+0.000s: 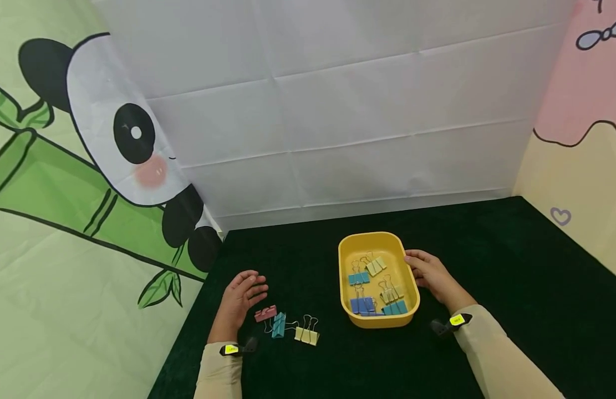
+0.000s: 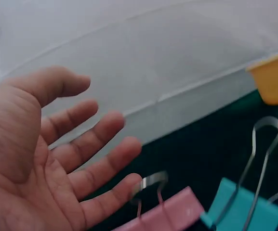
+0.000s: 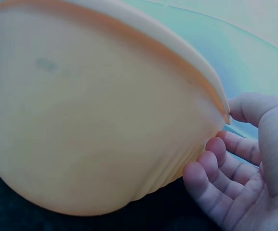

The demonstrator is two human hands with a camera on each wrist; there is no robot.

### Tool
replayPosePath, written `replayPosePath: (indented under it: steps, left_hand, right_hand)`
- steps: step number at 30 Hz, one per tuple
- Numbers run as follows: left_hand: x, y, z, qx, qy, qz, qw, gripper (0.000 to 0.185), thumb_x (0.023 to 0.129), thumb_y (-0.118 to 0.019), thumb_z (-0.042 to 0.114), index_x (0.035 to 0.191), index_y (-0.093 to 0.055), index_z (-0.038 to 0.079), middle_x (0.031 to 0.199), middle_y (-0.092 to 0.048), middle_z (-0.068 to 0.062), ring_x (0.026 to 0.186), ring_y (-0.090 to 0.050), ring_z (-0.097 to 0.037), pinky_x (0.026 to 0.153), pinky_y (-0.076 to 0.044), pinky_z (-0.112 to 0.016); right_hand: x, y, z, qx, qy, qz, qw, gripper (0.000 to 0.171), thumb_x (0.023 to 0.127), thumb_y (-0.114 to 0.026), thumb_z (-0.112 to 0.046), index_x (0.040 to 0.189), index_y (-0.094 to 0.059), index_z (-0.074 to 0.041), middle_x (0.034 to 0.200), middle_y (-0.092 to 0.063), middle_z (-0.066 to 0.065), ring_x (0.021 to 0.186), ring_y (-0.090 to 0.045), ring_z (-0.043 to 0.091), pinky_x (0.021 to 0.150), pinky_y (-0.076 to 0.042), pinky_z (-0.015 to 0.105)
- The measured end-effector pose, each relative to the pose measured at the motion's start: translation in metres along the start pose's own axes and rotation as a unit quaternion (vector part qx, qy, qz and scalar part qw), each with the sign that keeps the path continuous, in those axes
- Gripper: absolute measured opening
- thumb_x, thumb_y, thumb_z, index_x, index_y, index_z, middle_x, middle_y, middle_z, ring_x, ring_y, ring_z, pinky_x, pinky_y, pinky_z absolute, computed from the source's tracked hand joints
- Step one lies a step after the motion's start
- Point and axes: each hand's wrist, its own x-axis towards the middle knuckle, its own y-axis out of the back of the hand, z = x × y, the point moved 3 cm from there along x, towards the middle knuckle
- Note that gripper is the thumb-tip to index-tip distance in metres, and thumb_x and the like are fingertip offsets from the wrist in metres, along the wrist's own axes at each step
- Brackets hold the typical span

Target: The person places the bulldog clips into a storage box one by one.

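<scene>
- Left hand [image 1: 240, 302]: loosely spread, holding nothing, near the pink clip [image 1: 265, 313]; clips are best pinched by the body.
- Teal clip [image 1: 278, 326], then yellow clip [image 1: 306, 336], on the bench [image 1: 487, 249].
- Tray [image 1: 382, 322]: right of these; best held level.
- Right hand [image 1: 434, 277]: pinches the tray's rim; light pressure should do.

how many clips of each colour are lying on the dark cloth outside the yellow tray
pink clip: 1
teal clip: 1
yellow clip: 1
total outside the tray: 3
</scene>
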Motion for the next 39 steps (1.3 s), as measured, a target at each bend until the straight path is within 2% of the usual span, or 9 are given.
replayPosePath:
  steps: [6,11,15,18,24,28,31,34,39]
  left_hand:
    - [-0.005,0.008,-0.014,0.017,0.004,-0.040,0.9991,0.021,0.106,-0.051,0.025,0.119,-0.056,0.009,0.116,-0.068,-0.006,0.107,-0.067,-0.024,0.094,-0.055,-0.042]
    - [-0.010,0.013,-0.015,0.065,0.004,-0.093,0.9935,0.028,0.106,-0.052,0.022,0.127,-0.051,0.005,0.122,-0.066,-0.004,0.115,-0.063,-0.027,0.098,-0.051,-0.042]
    - [-0.014,0.017,-0.015,0.118,-0.020,-0.182,0.9759,0.036,0.104,-0.049,0.007,0.138,-0.042,-0.002,0.134,-0.060,-0.008,0.123,-0.057,-0.029,0.101,-0.048,-0.039]
    - [-0.016,0.020,-0.016,0.134,-0.032,-0.242,0.9605,0.042,0.100,-0.051,-0.002,0.140,-0.038,-0.003,0.142,-0.052,-0.016,0.129,-0.052,-0.031,0.103,-0.047,-0.036]
    - [-0.018,0.024,-0.021,0.135,-0.026,-0.288,0.9477,0.050,0.094,-0.059,-0.005,0.140,-0.039,-0.004,0.150,-0.039,-0.031,0.135,-0.047,-0.035,0.105,-0.046,-0.032]
    - [-0.019,0.024,-0.021,0.144,-0.019,-0.291,0.9455,0.054,0.092,-0.063,-0.005,0.140,-0.038,-0.007,0.150,-0.037,-0.033,0.133,-0.049,-0.033,0.103,-0.047,-0.031]
    - [-0.020,0.024,-0.020,0.153,-0.014,-0.278,0.9481,0.053,0.093,-0.063,-0.005,0.140,-0.039,-0.009,0.148,-0.039,-0.034,0.128,-0.052,-0.029,0.101,-0.048,-0.031]
    - [-0.019,0.026,-0.020,0.165,-0.008,-0.245,0.9554,0.049,0.094,-0.063,-0.002,0.138,-0.042,-0.009,0.145,-0.043,-0.032,0.121,-0.056,-0.024,0.098,-0.049,-0.031]
    - [-0.017,0.033,-0.024,0.169,0.002,-0.167,0.9713,0.040,0.097,-0.064,0.006,0.132,-0.052,-0.007,0.137,-0.053,-0.026,0.112,-0.062,-0.021,0.095,-0.050,-0.031]
  right_hand:
    - [0.000,0.000,-0.001,-0.003,0.004,0.001,1.000,0.061,0.104,-0.053,-0.045,0.149,-0.040,-0.006,0.132,-0.057,0.019,0.097,-0.064,0.023,0.081,-0.058,0.033]
    - [0.000,-0.001,-0.002,-0.008,0.005,-0.001,1.000,0.061,0.104,-0.052,-0.045,0.151,-0.039,-0.007,0.131,-0.056,0.019,0.096,-0.063,0.022,0.080,-0.058,0.032]
    - [0.001,-0.001,-0.002,-0.008,0.008,0.001,1.000,0.061,0.104,-0.053,-0.044,0.150,-0.040,-0.006,0.128,-0.058,0.018,0.094,-0.063,0.022,0.078,-0.058,0.032]
    - [0.001,-0.001,-0.002,-0.010,0.008,0.001,1.000,0.061,0.104,-0.053,-0.044,0.150,-0.040,-0.006,0.126,-0.058,0.017,0.093,-0.063,0.022,0.077,-0.058,0.032]
    - [0.000,-0.003,-0.001,-0.011,0.003,0.004,1.000,0.062,0.104,-0.053,-0.045,0.150,-0.040,-0.006,0.125,-0.059,0.016,0.093,-0.063,0.021,0.077,-0.057,0.032]
    - [-0.001,-0.005,-0.002,-0.011,0.004,0.004,1.000,0.061,0.104,-0.053,-0.045,0.149,-0.040,-0.006,0.125,-0.059,0.016,0.094,-0.063,0.022,0.078,-0.057,0.032]
    - [-0.002,-0.006,-0.003,-0.014,0.006,0.004,1.000,0.061,0.104,-0.053,-0.044,0.149,-0.040,-0.005,0.125,-0.059,0.016,0.094,-0.062,0.022,0.078,-0.058,0.032]
    - [-0.003,-0.007,-0.004,-0.013,0.004,0.005,1.000,0.061,0.104,-0.053,-0.044,0.149,-0.040,-0.005,0.124,-0.059,0.016,0.095,-0.062,0.022,0.078,-0.058,0.032]
    - [-0.004,-0.007,-0.004,-0.011,0.003,0.003,1.000,0.062,0.104,-0.053,-0.045,0.150,-0.039,-0.005,0.125,-0.059,0.016,0.095,-0.063,0.022,0.079,-0.057,0.032]
